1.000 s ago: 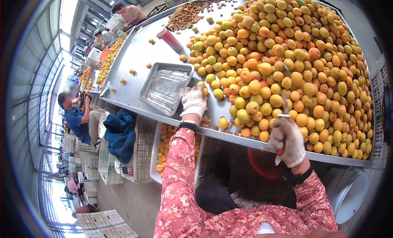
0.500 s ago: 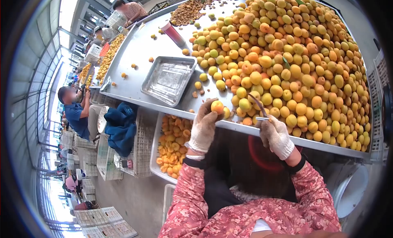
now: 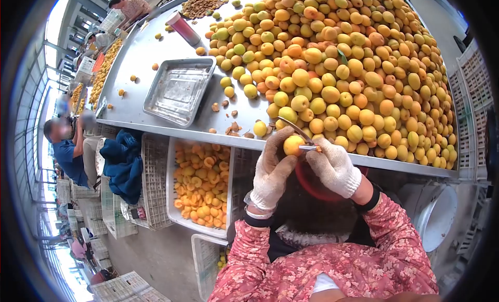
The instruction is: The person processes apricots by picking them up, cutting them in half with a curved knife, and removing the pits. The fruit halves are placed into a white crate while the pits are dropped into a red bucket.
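Observation:
My left hand [image 3: 271,173], in a white work glove with soiled fingers, pinches a yellow-orange apricot [image 3: 293,145] near the table's front edge. My right hand [image 3: 337,168], gloved too, is closed around a small knife [image 3: 307,148] with a curved blade. The knife lies against the apricot's right side; whether it has cut in cannot be made out. Both hands meet at the fruit. Just beyond them a large heap of whole apricots [image 3: 358,89] covers much of the metal table [image 3: 130,94].
A metal tray [image 3: 179,91] and a red cup [image 3: 184,28] stand on the table, with pits [image 3: 234,128] near its edge. Below, a white crate [image 3: 171,198] holds halved apricots. A white bucket [image 3: 437,219] stands at right. Another person [image 3: 70,151] sits at left.
My hands have come together, bringing the knife against the apricot in my left hand. The view has shifted, so the table and the crate of halves appear in different positions.

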The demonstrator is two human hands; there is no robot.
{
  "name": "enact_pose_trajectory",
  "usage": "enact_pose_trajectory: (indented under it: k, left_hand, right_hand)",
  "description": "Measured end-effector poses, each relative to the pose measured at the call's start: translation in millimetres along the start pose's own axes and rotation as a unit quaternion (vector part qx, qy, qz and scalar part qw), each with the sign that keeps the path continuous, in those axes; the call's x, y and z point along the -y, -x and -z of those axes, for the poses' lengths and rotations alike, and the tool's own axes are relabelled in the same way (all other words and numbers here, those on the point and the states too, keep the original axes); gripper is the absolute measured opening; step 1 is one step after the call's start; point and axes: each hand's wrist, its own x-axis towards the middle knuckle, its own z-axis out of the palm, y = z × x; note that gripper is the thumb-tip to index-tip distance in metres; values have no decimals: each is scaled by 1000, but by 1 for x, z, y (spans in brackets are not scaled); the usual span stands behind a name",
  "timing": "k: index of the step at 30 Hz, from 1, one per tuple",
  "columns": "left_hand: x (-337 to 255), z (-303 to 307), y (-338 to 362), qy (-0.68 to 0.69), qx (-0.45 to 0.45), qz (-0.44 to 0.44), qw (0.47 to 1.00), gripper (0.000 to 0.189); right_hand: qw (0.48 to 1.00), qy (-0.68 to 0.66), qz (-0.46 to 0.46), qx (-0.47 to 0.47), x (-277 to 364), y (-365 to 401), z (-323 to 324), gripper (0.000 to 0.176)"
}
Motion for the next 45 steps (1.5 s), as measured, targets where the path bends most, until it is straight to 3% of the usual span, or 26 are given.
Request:
enact_pose_trajectory:
  k: [3,7,8,9,10,12,19,22,23,24,25,28,29,31,32,35,36,38,39,40,42,45]
  left_hand:
    - [-6,-6,7,-68,-22,22,997,57]
    - [1,3,14,-157,-55,-30,986,54]
    - [-1,4,16,-248,-54,-69,965,53]
    - [-4,4,18,-336,-53,-107,934,52]
    - [-7,5,21,-336,-56,-109,934,52]
    - [-12,4,26,-458,-62,-152,874,51]
    - [-18,13,41,-502,-50,-161,848,49]
    - [-19,20,42,-513,-45,-183,837,47]
    - [-20,22,42,-513,-48,-180,838,47]
    - [-20,24,41,-465,-45,-159,870,46]
    - [-19,25,42,-414,-42,-134,899,44]
    - [-12,24,44,-192,-58,-54,978,48]
    - [-11,22,44,-191,-59,-54,978,48]
    - [-11,21,43,-145,-50,-78,985,44]
    - [-11,22,42,-144,-53,-77,985,44]
    - [-13,25,38,40,-68,-68,995,47]
    - [-14,26,37,39,-66,-70,995,47]
    - [-16,26,35,84,-69,-94,990,45]
    - [-17,28,33,67,-59,-99,991,44]
    - [-19,26,33,68,-59,-99,991,44]
    - [-21,21,33,59,-88,-90,990,45]
    - [-19,20,32,26,-85,-103,991,46]
  right_hand:
    - [999,48,9,-15,1,4,-8,15]
    - [992,105,59,-38,-12,8,-21,15]
    - [989,109,83,-51,-14,10,-24,14]
    - [995,86,35,-36,-10,14,-25,14]
    - [995,86,37,-34,-11,17,-29,14]
    - [997,64,-4,-48,-17,22,-37,14]
    - [999,52,-9,-9,-24,22,-51,18]
    - [1000,24,-11,-4,-24,21,-54,26]
    - [985,-92,-139,34,-19,19,-51,30]
    - [940,-206,-263,70,-13,17,-47,34]
    - [917,-273,-264,119,-8,16,-43,39]
    - [850,-394,-343,75,10,11,-42,45]
    - [850,-392,-344,76,6,12,-41,45]
    - [782,-520,-298,172,-5,15,-40,50]
    - [782,-519,-300,173,-4,18,-41,50]
    - [855,-431,-231,173,3,21,-47,56]
    - [910,-321,-227,135,6,20,-48,49]
    - [949,-188,-236,97,5,21,-52,34]
    - [954,-197,-214,74,6,23,-55,22]
    - [954,-197,-214,74,1,25,-56,22]
    - [989,-57,-103,88,-16,26,-56,19]
    - [992,-23,-84,93,-16,26,-56,19]
